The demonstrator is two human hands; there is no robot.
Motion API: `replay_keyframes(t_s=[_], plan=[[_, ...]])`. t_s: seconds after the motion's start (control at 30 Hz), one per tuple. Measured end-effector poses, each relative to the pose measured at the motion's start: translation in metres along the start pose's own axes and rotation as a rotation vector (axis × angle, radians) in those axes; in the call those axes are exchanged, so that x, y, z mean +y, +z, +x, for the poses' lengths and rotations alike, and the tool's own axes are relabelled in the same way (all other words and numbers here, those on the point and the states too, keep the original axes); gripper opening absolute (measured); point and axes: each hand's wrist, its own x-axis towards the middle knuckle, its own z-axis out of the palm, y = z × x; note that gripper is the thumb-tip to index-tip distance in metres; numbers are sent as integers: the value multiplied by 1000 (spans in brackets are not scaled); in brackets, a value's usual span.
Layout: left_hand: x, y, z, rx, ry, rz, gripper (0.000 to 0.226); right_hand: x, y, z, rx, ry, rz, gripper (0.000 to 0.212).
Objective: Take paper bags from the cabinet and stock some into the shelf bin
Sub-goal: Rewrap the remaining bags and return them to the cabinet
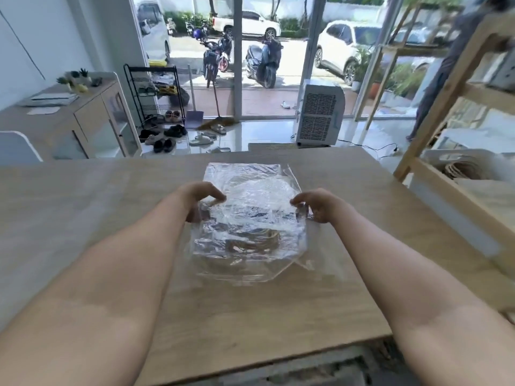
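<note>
A clear plastic pack (pixel 248 227) lies flat on the wooden table (pixel 83 218), with brown paper bags and their twisted handles showing through the wrap. My left hand (pixel 202 200) pinches the plastic at the pack's left side. My right hand (pixel 317 204) pinches it at the right side. Both hands grip at about the middle of the pack's length. On the right, a white bin (pixel 457 160) sits on the wooden shelf (pixel 434 174) and holds brown paper bags with rope handles.
A low cabinet (pixel 92 118) with glass doors stands at the left. Beyond the table are a shoe rack (pixel 156 93), shoes on the floor, a white air cooler (pixel 320 112) and glass doors. A person (pixel 443 79) stands behind the shelf frame.
</note>
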Motion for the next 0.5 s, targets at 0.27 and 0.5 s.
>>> replay_keyframes(t_s=[0.27,0.5], plan=[[-48,37,-94,-165,193,258,32,84,-18,-177,325,-7,181,30],[-78,133,-167,-454,251,348,20,169,-75,-307,513,171,169,36]])
